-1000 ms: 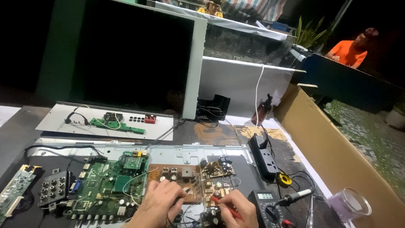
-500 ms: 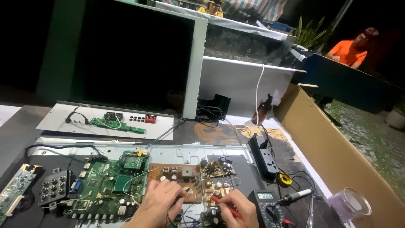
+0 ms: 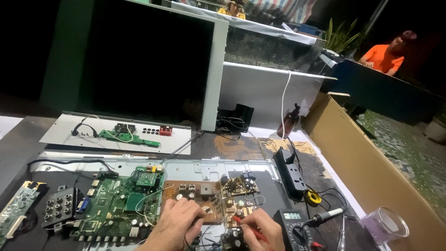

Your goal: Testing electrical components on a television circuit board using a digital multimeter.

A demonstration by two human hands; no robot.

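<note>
Head view looks down on a dark counter (image 3: 18,153) crowded with bare electronics. The left hand (image 3: 179,223) rests with curled fingers on a brown circuit board with coils and capacitors (image 3: 204,200); whether it pinches a probe I cannot tell, since the fingertips hide what lies under them. The right hand (image 3: 262,230) is closed narrowly around a thin red test probe (image 3: 241,223), whose tip points at the same brown board, which lies on a grey metal chassis plate (image 3: 195,167). Just left of the brown board sits a green main circuit board with connectors (image 3: 118,204). Just right of the right hand lies a black digital multimeter with a lit display (image 3: 292,223), and beyond it a soldering iron with a black handle (image 3: 325,216), a black power strip (image 3: 290,172) and a clear plastic cup (image 3: 385,225).

The risks, as I judge them: the probe tip could slip between closely packed solder points and bridge two of them, because the components stand tight together. The left palm lies across exposed parts; if the board carries charge, that contact could bite. The loose wires near both wrists could snag and drag the board.
</note>
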